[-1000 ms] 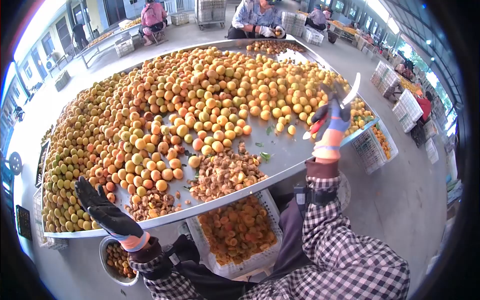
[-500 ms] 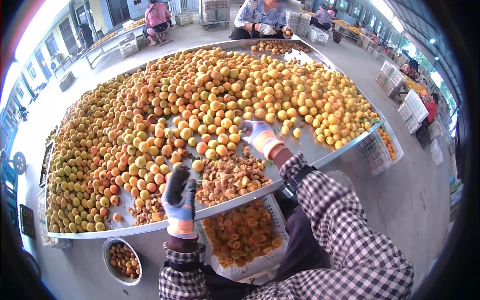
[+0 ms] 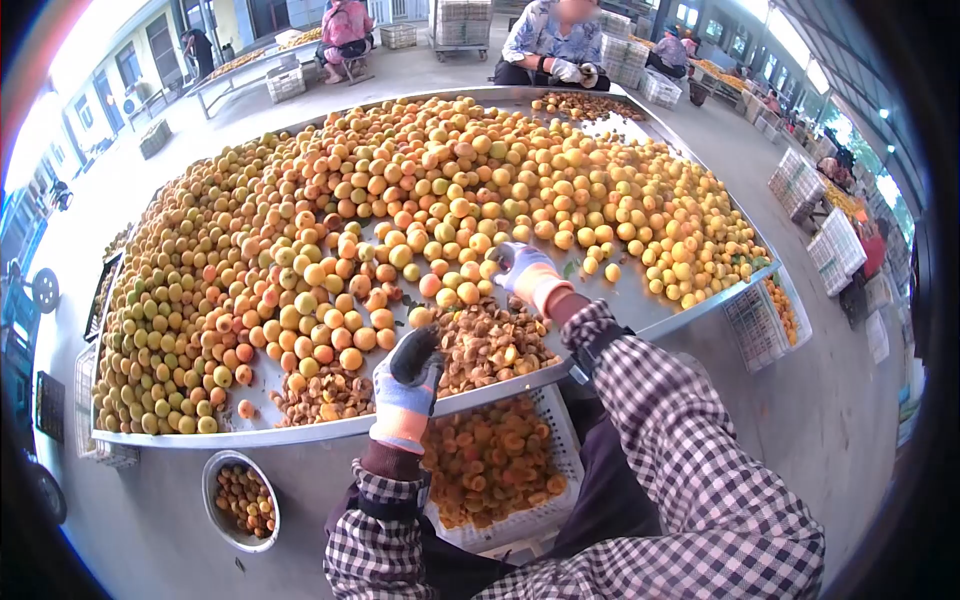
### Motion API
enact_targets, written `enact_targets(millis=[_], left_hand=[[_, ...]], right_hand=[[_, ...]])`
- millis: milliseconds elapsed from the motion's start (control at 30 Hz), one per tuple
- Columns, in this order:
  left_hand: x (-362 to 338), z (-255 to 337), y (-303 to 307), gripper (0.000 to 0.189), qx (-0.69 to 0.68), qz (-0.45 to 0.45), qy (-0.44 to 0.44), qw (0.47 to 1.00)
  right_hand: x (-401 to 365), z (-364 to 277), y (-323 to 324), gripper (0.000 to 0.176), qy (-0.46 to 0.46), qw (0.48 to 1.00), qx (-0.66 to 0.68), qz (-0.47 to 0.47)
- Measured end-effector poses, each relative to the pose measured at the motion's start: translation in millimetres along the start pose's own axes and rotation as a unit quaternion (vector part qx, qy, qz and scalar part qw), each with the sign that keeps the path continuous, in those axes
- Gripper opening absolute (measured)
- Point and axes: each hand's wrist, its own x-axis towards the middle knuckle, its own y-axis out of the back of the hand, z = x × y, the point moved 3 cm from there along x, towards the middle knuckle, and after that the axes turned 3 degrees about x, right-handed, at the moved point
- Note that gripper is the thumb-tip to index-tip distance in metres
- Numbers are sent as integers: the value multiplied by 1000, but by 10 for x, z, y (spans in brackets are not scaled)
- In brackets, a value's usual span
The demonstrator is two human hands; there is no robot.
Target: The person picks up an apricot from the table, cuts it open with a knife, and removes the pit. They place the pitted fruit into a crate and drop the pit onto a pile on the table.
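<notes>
Right grip (image 3: 527,272): gloved, fingers curled at the front margin of the fruit; fingertips hidden, so I cannot tell whether I hold anything with it.
Left grip (image 3: 405,393): gloved, thumb and fingers bent, by the near rim; contents, if any, cannot be told.
Fruit heap (image 3: 400,190): spread across most of the counter (image 3: 625,297); loose fruits lie just beside my right fingers.
Brown pile (image 3: 490,345): between my two grips, probably fruit stones; a smaller pile (image 3: 325,395) sits left of my left grip.
Handling, right: in my judgement, best worked one fruit at a time from the loose front row, pinching lightly; pulling deeper could start a roll.
Handling, left: best kept cupped and low; a hard squeeze may bruise soft flesh.
Near rim (image 3: 250,437): raised metal lip, and both forearms reach in across this side; wrists should clear it.
Room to move: bare metal shows right of my right grip, the easier side for the elbow.
Below rim: crate (image 3: 568,430) of cut fruit (image 3: 490,465) under the edge; bowl (image 3: 209,495) on the floor further left.
Far edge: co-worker (image 3: 550,38), well apart from my reach.
</notes>
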Motion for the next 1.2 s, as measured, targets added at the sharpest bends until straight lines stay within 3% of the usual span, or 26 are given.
enact_targets(millis=[100, 133, 167, 233, 267, 300, 367, 400, 500, 533, 567, 733, 800, 1200], left_hand=[[-11, 63, -23, 43, 15, -1, 3, 1000], [-10, 104, -37, 48, 31, -6, 8, 999], [9, 131, -53, 54, 89, 5, -64, 994], [5, 336, -107, 60, 195, 36, -162, 967], [15, 395, -131, 62, 204, 31, -198, 958], [8, 372, -160, 61, 208, 19, -193, 959], [4, 232, -208, 55, 101, -11, -113, 988], [4, 220, -203, 55, 104, -13, -111, 988], [55, 155, -202, 46, -176, 0, -37, 984], [50, 141, -178, 45, -217, 3, 14, 976], [46, 146, -140, 45, -258, 7, 63, 964], [60, 161, -171, 43, -359, -10, 99, 928], [69, 165, -201, 43, -359, -11, 100, 928], [67, 208, -274, 43, -312, -43, 42, 948]], right_hand=[[-208, -52, -32, 32, 119, 972, 203, 1], [-373, -192, -6, 31, 122, 945, 297, -58], [-554, -334, 35, 31, 115, 937, 319, -80], [-870, -508, 42, 28, 101, 857, 483, -152], [-923, -476, -18, 29, 59, 863, 472, -170], [-1063, -571, -4, 29, 48, 826, 526, -196], [-1161, -601, -52, 29, 76, 831, 523, -176], [-1173, -638, -111, 29, 123, 806, 557, -158], [-1209, -634, -93, 27, 159, 790, 581, -113], [-1221, -611, -78, 24, 197, 821, 527, -94], [-1235, -597, -69, 24, 195, 820, 530, -95], [-1475, -685, 44, 19, 245, 872, 419, -65], [-1516, -705, -11, 20, 293, 890, 347, -31], [-1612, -617, -138, 26, 254, 922, 292, -28]])
